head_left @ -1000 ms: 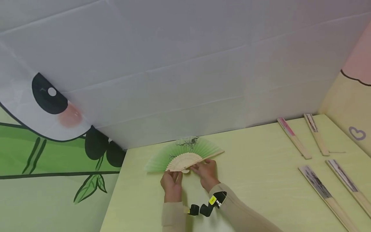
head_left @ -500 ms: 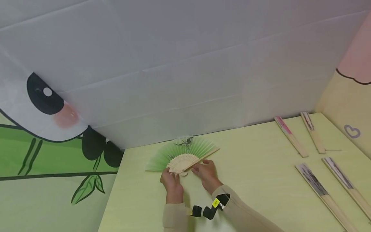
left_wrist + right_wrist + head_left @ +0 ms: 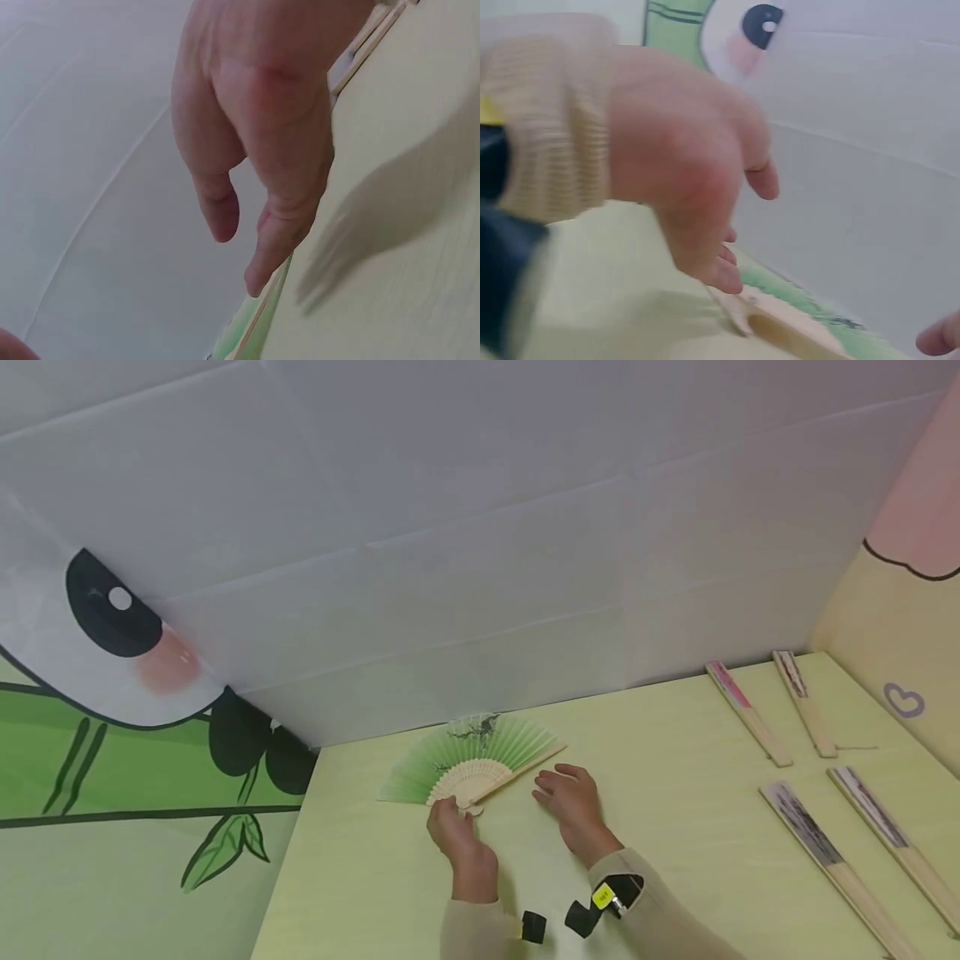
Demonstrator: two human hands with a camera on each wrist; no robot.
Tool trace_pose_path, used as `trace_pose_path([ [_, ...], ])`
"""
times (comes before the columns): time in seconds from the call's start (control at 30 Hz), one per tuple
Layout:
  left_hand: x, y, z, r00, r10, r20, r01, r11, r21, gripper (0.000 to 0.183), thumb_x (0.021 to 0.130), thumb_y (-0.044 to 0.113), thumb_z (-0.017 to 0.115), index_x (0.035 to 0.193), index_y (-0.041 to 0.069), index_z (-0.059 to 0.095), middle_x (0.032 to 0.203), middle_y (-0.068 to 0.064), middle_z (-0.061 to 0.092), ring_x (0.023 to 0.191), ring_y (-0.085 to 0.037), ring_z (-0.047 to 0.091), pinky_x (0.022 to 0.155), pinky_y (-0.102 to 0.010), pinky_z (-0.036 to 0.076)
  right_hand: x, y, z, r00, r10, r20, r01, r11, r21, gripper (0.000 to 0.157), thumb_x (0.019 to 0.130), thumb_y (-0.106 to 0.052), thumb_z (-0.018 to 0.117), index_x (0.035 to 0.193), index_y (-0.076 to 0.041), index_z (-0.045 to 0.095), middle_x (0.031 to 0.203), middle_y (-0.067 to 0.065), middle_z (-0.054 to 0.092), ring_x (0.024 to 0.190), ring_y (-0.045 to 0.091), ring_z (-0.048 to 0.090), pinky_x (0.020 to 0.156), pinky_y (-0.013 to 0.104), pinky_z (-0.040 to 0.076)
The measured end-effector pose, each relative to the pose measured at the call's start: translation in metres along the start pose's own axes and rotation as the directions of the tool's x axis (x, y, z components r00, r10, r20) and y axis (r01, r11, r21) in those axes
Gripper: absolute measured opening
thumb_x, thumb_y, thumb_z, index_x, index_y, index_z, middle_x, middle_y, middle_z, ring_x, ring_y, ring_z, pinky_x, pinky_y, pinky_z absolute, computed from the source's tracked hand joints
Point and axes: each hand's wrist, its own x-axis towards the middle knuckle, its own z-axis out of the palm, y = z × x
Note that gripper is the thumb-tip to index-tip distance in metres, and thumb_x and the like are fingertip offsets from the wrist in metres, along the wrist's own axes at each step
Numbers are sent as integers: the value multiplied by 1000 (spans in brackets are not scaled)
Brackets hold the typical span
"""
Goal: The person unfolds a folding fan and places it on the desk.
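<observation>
An unfolded green paper fan [image 3: 480,760] with pale wooden ribs and a dark branch pattern lies on the table. My left hand [image 3: 456,835] is at the fan's lower corner, near its pivot; in the right wrist view the digits of that left hand [image 3: 697,165] stand apart above the ribs. Whether a fingertip still touches the fan I cannot tell. To the right of the fan, my right hand [image 3: 573,806] hovers with relaxed fingers and holds nothing. The left wrist view shows this right hand [image 3: 262,127] over its shadow, thumb and fingers separated.
Several folded fans lie at the right: a pink one [image 3: 748,714], a narrow one [image 3: 806,703] with a cord, and grey-patterned ones [image 3: 832,864] nearer the front. A white wall [image 3: 480,568] rises behind the yellow-green table [image 3: 652,760].
My right hand has let go of the fan's right side and drawn back to the right. The left hand's fingers have loosened and its wrist shifted right. The fan stays spread.
</observation>
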Motion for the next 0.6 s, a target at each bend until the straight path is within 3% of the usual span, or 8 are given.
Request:
trace_pose_path([
  [0.3, -25, -15, 20, 1000, 11, 10, -11, 998, 61, 57, 107, 13, 43, 157, -10, 25, 166, -26, 23, 149, -41, 29, 126, -52, 25, 4, -30, -28, 1000, -18, -18, 18, 1000, 15, 49, 104, 8, 53, 148, 13, 31, 148, 37, 46, 136, 41, 54, 108, 41, 54],
  [0.6, -37, -31, 32, 999, -13, 51, 9, 998, 65, 55, 104, 9, 44, 153, -12, 30, 162, -28, 27, 148, -38, 31, 126, -50, 29, -2, -58, -60, 999, -22, -40, 23, 1000, 21, 53, 108, 4, 47, 156, 9, 24, 158, 33, 37, 147, 42, 44, 116, 44, 44],
])
